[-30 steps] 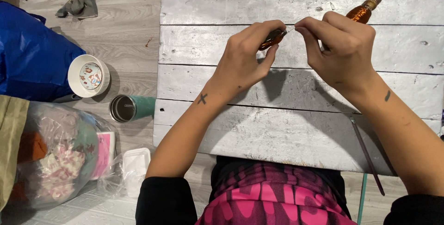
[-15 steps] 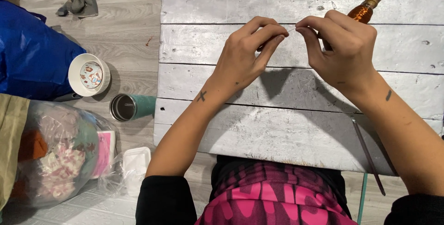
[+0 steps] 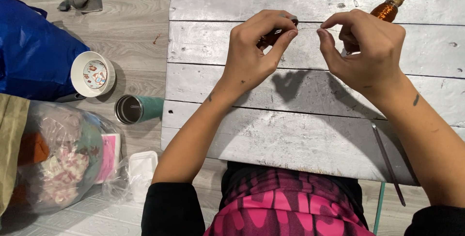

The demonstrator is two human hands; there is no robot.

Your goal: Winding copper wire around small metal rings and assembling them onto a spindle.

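Note:
Both hands hover over a white plank table [image 3: 290,134]. My left hand [image 3: 254,52] is closed on a small dark reddish-brown piece [image 3: 270,36] that pokes out between thumb and fingers. A very thin wire [image 3: 308,29] runs from it to my right hand [image 3: 365,54], which pinches the wire between thumb and forefinger. Behind my right hand lies a spool of copper-coloured wire [image 3: 387,9], partly hidden by the fingers.
A thin dark rod [image 3: 387,164] lies at the table's near right edge. On the floor to the left are a teal tumbler [image 3: 138,109], a white cup [image 3: 92,73], a blue bag [image 3: 34,47], a clear plastic bag of stuff [image 3: 58,161] and a small white container [image 3: 143,168].
The reddish-brown piece, hidden in my left fingers half a second ago, shows again. Both hands have stayed in nearly the same place, fingertips close together.

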